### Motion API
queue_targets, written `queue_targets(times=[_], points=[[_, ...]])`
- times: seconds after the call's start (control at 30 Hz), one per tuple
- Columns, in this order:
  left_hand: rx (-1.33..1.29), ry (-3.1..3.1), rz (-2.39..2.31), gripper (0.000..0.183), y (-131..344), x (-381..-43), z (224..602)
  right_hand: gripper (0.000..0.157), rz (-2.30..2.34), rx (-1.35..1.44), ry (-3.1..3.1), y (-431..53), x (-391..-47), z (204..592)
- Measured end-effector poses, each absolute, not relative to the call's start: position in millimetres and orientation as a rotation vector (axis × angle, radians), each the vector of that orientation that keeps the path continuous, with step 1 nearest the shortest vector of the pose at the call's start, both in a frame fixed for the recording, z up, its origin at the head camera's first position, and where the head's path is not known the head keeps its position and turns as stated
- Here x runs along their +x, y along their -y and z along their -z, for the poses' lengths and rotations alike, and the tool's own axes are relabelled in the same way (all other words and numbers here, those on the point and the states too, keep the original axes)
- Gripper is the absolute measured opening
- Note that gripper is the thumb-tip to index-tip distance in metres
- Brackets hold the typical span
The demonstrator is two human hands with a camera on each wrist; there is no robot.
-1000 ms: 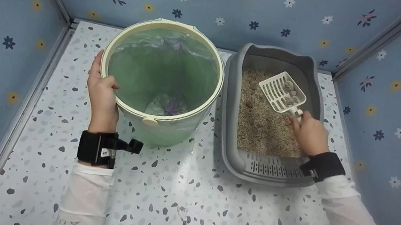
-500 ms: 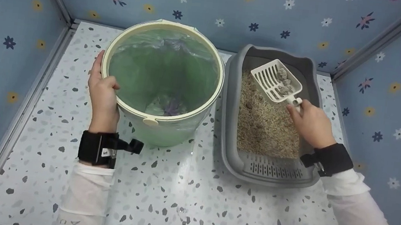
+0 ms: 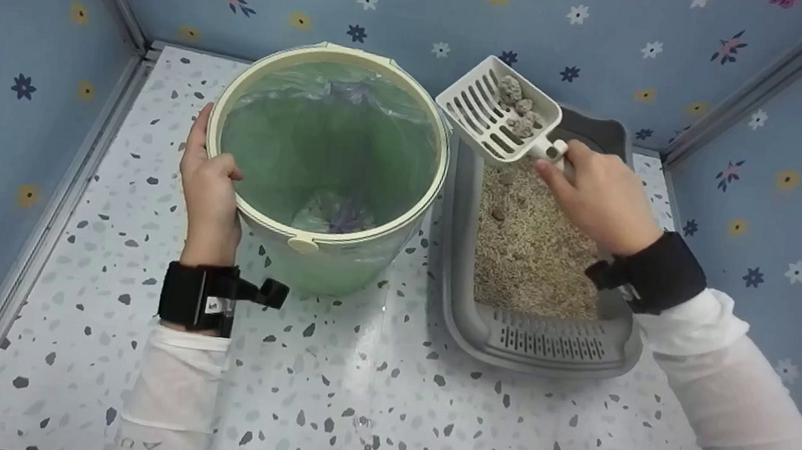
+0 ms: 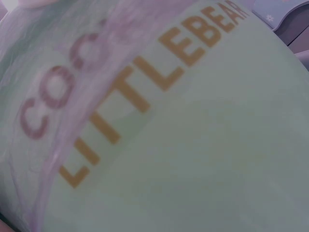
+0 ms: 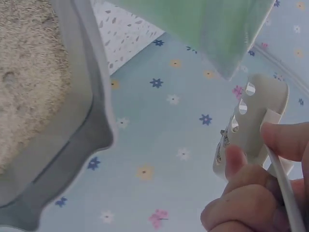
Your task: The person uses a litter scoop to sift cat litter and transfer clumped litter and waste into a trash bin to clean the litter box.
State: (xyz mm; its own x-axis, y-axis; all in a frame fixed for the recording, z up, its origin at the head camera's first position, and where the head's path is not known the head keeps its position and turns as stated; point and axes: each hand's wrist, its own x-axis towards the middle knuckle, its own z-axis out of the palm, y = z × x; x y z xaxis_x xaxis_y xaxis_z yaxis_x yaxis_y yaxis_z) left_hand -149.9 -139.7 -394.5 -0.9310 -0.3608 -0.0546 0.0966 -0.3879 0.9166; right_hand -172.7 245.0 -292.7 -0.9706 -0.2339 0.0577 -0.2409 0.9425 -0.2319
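My right hand (image 3: 604,199) grips the handle of a white slotted litter scoop (image 3: 491,126). Several grey clumps (image 3: 523,111) of litter lie in it. The scoop is raised at the far right rim of a green trash bin (image 3: 324,273), partly over the litter box. My left hand (image 3: 209,188) holds the bin's left rim, thumb over the top and fingers outside. A clear bag (image 3: 356,88) lines the bin. The left wrist view shows the bin wall (image 4: 203,145) with lettering; the right wrist view shows the scoop (image 5: 253,121) from its underside and edge, with my fingers (image 5: 251,193) round the handle.
Right of the bin stands a grey litter box (image 3: 451,261) with litter (image 3: 538,248) inside and a perforated front ledge (image 3: 547,336). Both rest on a speckled white table (image 3: 349,415). Flower-patterned walls (image 3: 411,0) enclose the back and sides.
My right hand has lifted the scoop with its clumps from over the litter, moving it left and away from me toward the bin's rim. The left hand and bin have hardly moved.
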Motion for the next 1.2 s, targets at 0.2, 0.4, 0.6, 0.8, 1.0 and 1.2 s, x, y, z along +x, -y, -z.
queue_targets(times=[0.2, 0.4, 0.6, 0.8, 1.0, 1.2], points=[[0.368, 1.539, 2.389, 0.086, 139, -150, 394, 0.04, -0.171, 0.525, 3.062, -217, -181, 275], [0.378, 1.543, 2.392, 0.087, 139, -151, 395, 0.042, 0.028, 0.646, 3.075, -191, -185, 265], [0.385, 1.562, 2.376, 0.087, 140, -151, 395, 0.039, 0.187, 0.789, 2.934, -172, -187, 265], [0.353, 1.549, 2.384, 0.086, 140, -150, 395, 0.036, 0.445, 0.915, 2.634, -159, -183, 271], [0.35, 1.568, 2.373, 0.085, 139, -150, 395, 0.034, 0.688, 1.011, 2.399, -154, -175, 276], [0.364, 1.55, 2.376, 0.086, 139, -151, 395, 0.027, 0.747, 1.104, 2.197, -157, -169, 279]])
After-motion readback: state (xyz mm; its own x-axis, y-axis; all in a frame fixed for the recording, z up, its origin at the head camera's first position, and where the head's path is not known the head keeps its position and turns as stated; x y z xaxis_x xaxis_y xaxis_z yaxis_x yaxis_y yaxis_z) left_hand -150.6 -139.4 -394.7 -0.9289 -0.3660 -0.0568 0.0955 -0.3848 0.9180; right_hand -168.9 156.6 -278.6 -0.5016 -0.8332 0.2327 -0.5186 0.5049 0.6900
